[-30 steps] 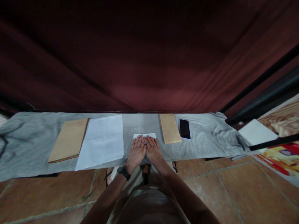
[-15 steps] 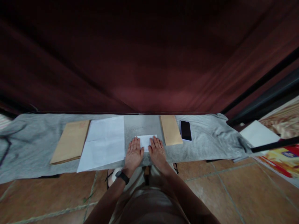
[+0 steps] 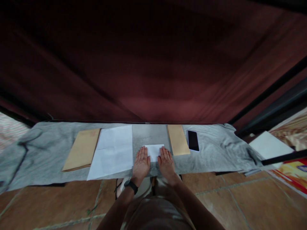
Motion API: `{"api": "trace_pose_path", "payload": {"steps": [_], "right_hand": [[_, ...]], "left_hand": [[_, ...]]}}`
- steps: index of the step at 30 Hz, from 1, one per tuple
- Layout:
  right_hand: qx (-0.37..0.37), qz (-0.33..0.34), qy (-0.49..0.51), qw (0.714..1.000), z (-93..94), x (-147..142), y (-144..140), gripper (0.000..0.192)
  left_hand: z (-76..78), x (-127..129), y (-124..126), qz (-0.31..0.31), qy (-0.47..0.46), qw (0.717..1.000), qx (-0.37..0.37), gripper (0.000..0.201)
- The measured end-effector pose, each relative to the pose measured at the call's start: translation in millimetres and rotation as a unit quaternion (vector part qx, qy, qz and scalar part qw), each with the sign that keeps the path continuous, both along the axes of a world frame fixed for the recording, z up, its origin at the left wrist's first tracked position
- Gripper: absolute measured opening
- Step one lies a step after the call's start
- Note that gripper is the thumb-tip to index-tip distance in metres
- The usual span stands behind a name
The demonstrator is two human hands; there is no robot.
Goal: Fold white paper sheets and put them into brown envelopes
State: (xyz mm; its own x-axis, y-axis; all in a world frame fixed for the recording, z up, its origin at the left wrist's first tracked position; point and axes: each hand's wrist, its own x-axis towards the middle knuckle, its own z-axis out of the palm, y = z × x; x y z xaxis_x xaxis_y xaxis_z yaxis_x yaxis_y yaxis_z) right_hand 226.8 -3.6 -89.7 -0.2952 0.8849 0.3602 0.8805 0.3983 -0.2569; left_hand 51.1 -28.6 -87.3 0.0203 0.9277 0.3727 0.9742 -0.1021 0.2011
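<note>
A small folded white paper [image 3: 153, 153] lies flat on the grey cloth [image 3: 150, 135] in front of me. Flat on its left edge rests my left hand [image 3: 141, 162], fingers stretched out and pointing away from me. My right hand [image 3: 166, 162] lies the same way over the paper's right edge. Both thumbs point inward, with the middle of the paper showing between them. To the left are large white sheets [image 3: 112, 153], and beyond them a stack of brown envelopes [image 3: 81, 149]. A single brown envelope [image 3: 178, 140] lies just right of my right hand.
A phone [image 3: 193, 140] with a dark screen lies right of the single envelope. A dark red curtain [image 3: 153, 80] hangs behind the cloth-covered surface. At the far right are a white board [image 3: 271, 145] and a black bar [image 3: 285, 157]. Tiled floor [image 3: 79, 201] shows below.
The whole view has shifted, so everything appears slightly lower and further right. My hands have slid a little apart, uncovering more of the small paper between them.
</note>
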Motion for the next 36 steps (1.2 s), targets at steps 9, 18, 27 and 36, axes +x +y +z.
{"api": "trace_pose_path", "payload": {"steps": [9, 18, 27, 36], "right_hand": [[0.037, -0.007, -0.016, 0.999, -14.6, 10, -3, 0.053], [0.022, 0.066, -0.016, 0.997, 4.9, 2, -3, 0.059], [-0.013, 0.109, -0.005, 0.994, 9.0, -14, -6, 0.047], [0.025, 0.07, -0.014, 0.997, -0.7, 13, -11, 0.053]], "left_hand": [[-5.9, -7, -4, -0.021, -0.025, 0.999, -0.022, 0.058], [1.2, -6, -5, -0.029, -0.028, 0.999, -0.025, 0.064], [5.2, 10, -8, -0.036, -0.01, 0.998, -0.053, 0.055], [4.0, 4, -21, -0.004, -0.012, 0.999, -0.044, 0.058]]}}
